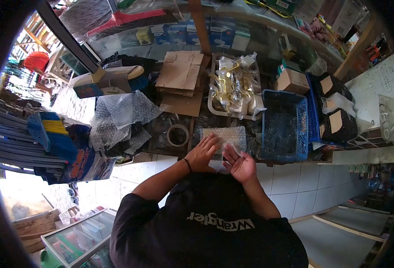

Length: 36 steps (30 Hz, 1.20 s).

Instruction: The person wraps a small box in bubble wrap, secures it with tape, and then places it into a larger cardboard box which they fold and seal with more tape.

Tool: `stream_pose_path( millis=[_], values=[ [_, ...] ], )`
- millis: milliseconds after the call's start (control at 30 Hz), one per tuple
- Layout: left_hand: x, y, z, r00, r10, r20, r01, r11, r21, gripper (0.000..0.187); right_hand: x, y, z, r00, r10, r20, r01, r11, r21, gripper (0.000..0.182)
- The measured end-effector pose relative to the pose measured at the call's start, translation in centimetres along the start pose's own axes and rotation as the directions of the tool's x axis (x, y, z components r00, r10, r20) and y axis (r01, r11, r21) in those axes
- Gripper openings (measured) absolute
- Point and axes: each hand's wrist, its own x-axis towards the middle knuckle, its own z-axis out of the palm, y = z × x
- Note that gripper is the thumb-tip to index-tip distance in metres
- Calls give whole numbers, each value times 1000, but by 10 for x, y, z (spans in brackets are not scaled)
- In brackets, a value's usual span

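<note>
A flat sheet of bubble wrap [230, 134] lies at the near edge of the work surface, with something brown under or inside it. On its near left part rests my left hand [202, 154], fingers spread and palm down. My right hand [240, 164] is beside it, palm turned up and fingers apart, at the near edge of the wrap. A bit of clear plastic [218, 166] shows between the two hands. To the left of the wrap lies a roll of clear tape [177, 135].
Behind the wrap stands a white tray [212, 106] of gold-coloured items in plastic. A blue basket [305, 149] is on the right, folded cardboard [179, 71] behind left. Loose bubble wrap [112, 120] and a blue brush [38, 131] are further left; small boxes [292, 81] stand at the back right.
</note>
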Motion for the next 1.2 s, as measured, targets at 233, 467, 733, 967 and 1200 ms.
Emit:
stream_pose_path(
  millis=[233,467,733,967,1200],
  values=[
    [-6,-20,21,983,-46,-176,11,981,-195,51,2,10,17,999,-26,32,26,1000,5,84],
    [-5,-22,6,891,-407,-202,263,824,-502,19,3,17,26,995,-100,20,101,994,-50,87],
    [5,-24,22,634,-499,-590,229,851,-473,23,5,9,34,982,-188,-10,185,972,-145,83],
    [10,-38,21,548,-732,-405,343,638,-689,21,13,4,44,945,-302,-129,194,831,-521,81],
    [9,-39,29,455,-869,-194,413,399,-819,18,29,2,45,862,-473,-183,20,391,-920,60]
  ],
)
